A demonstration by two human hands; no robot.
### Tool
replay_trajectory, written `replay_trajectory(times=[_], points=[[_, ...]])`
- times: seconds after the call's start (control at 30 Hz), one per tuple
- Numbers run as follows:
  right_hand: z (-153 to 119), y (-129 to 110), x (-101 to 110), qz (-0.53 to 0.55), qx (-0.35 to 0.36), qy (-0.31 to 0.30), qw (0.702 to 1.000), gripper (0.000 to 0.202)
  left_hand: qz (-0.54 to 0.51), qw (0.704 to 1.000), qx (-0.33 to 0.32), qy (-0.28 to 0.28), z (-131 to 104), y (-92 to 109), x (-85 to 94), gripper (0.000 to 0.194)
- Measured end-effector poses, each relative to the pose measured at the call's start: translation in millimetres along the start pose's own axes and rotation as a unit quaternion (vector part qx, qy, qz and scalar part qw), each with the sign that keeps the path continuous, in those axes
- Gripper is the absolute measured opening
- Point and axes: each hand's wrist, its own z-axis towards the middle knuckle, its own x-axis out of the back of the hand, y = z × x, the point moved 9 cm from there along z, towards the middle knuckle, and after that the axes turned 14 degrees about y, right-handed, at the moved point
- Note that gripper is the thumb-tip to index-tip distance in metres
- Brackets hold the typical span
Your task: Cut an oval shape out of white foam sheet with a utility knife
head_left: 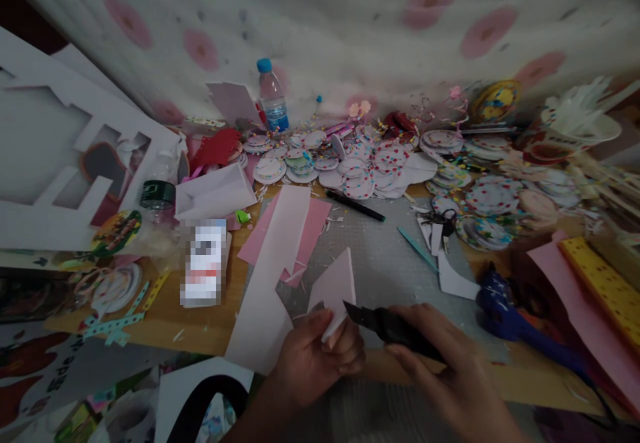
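Near the front edge of the table, my left hand (320,350) is closed on a small piece of white foam board (334,290), which stands tilted up from the fingers. My right hand (445,356) grips a black utility knife (395,330). Its dark blade points left, close to the board's right edge; whether it touches I cannot tell. Beside my left hand lies a long white board strip (285,230) with a notched side, partly over a pink sheet (317,220). Under these is a grey cutting mat (370,243).
Several decorated paper discs (370,163) are piled at the back. A black pen (356,206), a teal strip (417,248) and keys (443,222) lie on the mat. A blue glue gun (500,303) is at right, a phone (204,263) at left, a water bottle (273,96) behind.
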Motion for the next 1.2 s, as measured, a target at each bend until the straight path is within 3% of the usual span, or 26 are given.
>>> replay_trajectory(times=[0.17, 0.23, 0.33, 0.4, 0.47, 0.6, 0.7, 0.8, 0.9, 1.07, 1.13, 1.2], points=[[-8.9, 16.9, -4.8, -0.001, -0.033, -0.005, 0.999, 0.025, -0.016, 1.0, 0.008, 0.009, -1.4, -1.8, -0.8, 0.048], [-11.7, 43.3, -0.7, -0.038, -0.086, 0.014, 0.995, 0.028, -0.041, 0.999, 0.01, 0.01, -6.2, 0.7, 0.0, 0.049], [-15.8, 91.9, 23.5, -0.103, -0.217, 0.101, 0.966, 0.035, -0.09, 0.996, -0.023, 0.002, -16.9, 13.2, 4.7, 0.051], [-15.3, 106.9, 32.2, -0.087, -0.262, 0.128, 0.952, 0.035, -0.107, 0.994, -0.035, -0.001, -22.6, 19.1, 8.5, 0.052], [-10.9, 106.8, 28.4, -0.043, -0.275, 0.12, 0.953, 0.034, -0.126, 0.992, -0.015, -0.006, -24.8, 18.0, 9.1, 0.051], [-5.5, 88.9, -3.3, 0.085, -0.311, 0.064, 0.944, 0.035, -0.186, 0.98, 0.061, -0.028, -25.1, 7.2, -1.1, 0.049], [-5.6, 72.3, -30.6, 0.208, -0.35, 0.027, 0.913, 0.038, -0.218, 0.968, 0.121, -0.035, -27.1, -2.5, -8.6, 0.048], [-7.5, 62.9, -44.8, 0.275, -0.395, 0.018, 0.877, 0.04, -0.231, 0.962, 0.146, -0.007, -28.3, -5.8, -5.4, 0.049], [-14.1, 64.7, -48.4, 0.285, -0.438, 0.025, 0.852, 0.035, -0.244, 0.96, 0.138, 0.025, -26.9, 1.0, 2.6, 0.046], [-30.8, 69.4, -59.8, 0.312, -0.446, -0.001, 0.839, 0.033, -0.245, 0.96, 0.106, 0.087, -16.3, 17.8, 17.8, 0.044], [-37.4, 74.2, -62.7, 0.329, -0.464, 0.034, 0.822, 0.033, -0.211, 0.967, 0.061, 0.129, -9.9, 26.3, 27.1, 0.043], [-40.8, 77.8, -62.9, 0.344, -0.477, 0.091, 0.804, 0.033, -0.114, 0.978, -0.008, 0.177, -5.9, 35.5, 36.8, 0.041]])
